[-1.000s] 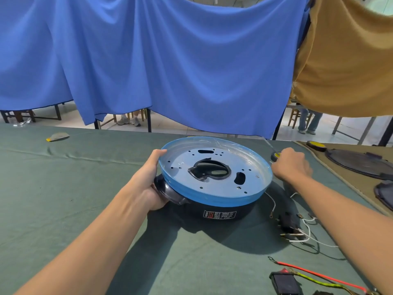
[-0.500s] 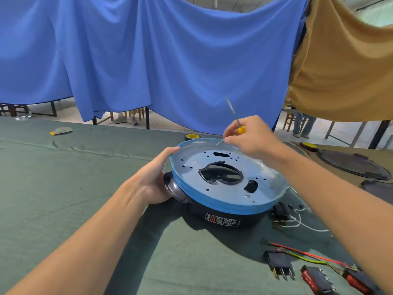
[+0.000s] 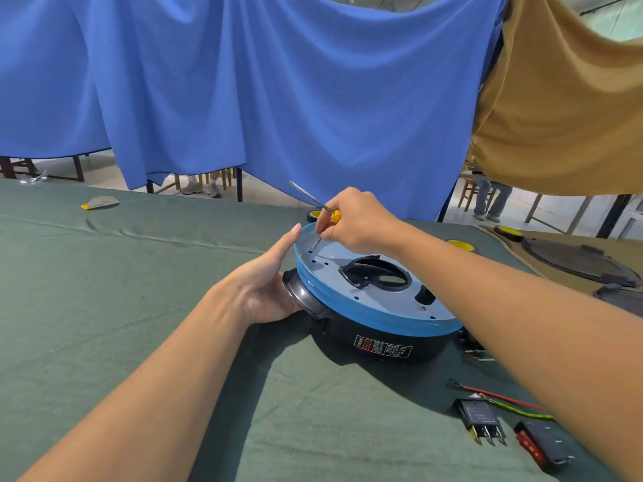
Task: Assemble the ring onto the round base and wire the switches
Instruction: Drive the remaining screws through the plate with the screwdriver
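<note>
My left hand [image 3: 268, 283] lies spread against the round base [image 3: 382, 339]; right hand [image 3: 358, 220] pinches a screwdriver [image 3: 309, 198]; forearm [image 3: 522, 325] half-hides switches [image 3: 478, 415] at the right edge of the table [image 3: 400, 429].

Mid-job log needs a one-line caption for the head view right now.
Left hand steadies the round base while right hand, gripping a screwdriver, works at the blue ring's far edge.

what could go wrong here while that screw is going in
The right hand pinches the small screw over a hole at the far rim of the blue ring while also holding the screwdriver; the screw may slip and drop through an open hole. The left hand only presses the side of the black base, so the ring could shift.
</note>
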